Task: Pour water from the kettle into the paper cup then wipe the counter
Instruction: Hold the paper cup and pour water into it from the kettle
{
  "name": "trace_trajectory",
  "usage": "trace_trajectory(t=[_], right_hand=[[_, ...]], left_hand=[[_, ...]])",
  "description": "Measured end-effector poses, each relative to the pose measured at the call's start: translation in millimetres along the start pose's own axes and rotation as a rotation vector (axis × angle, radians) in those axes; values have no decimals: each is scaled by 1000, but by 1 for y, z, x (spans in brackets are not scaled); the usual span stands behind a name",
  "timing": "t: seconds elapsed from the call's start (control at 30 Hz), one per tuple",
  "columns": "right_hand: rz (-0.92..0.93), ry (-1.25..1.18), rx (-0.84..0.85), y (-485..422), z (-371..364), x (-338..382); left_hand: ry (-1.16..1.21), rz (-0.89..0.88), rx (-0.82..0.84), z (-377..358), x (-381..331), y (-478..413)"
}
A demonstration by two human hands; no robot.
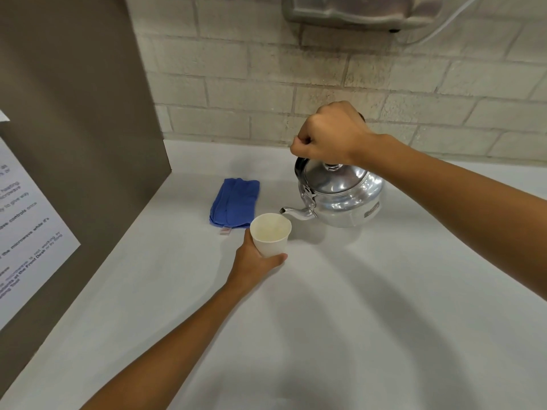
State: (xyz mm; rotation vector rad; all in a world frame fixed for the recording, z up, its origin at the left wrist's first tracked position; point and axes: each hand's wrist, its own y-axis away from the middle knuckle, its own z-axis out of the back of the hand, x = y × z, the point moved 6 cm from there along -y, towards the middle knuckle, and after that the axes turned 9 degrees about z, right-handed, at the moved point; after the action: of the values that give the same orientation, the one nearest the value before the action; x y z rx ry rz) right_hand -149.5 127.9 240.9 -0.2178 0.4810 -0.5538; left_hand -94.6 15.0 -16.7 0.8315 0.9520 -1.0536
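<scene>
A shiny metal kettle [343, 196] is near the back of the white counter [325, 321], its spout pointing left at the rim of a white paper cup [270, 233]. My right hand [328, 134] is closed in a fist around the kettle's top handle. My left hand [254, 261] grips the cup from below and behind, holding it slightly tilted just under the spout tip. I cannot tell whether water is in the cup. A folded blue cloth [235, 202] lies flat on the counter, left of the kettle and just behind the cup.
A brown panel [74, 128] with a printed notice [26, 229] walls off the left side. A brick wall [296, 84] runs along the back, with a metal dispenser [364, 10] and a cable mounted above.
</scene>
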Motion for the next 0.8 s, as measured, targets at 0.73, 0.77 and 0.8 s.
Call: trace_trajectory(t=[0.73,0.77,0.8], right_hand=[[120,71,74,-9,11,21],[125,77,78,-9,12,22],[130,82,81,-10,12,22]], left_hand=[[40,8,12,1,-2,3],[42,12,12,1,-2,3],[45,14,13,0,-2,3]])
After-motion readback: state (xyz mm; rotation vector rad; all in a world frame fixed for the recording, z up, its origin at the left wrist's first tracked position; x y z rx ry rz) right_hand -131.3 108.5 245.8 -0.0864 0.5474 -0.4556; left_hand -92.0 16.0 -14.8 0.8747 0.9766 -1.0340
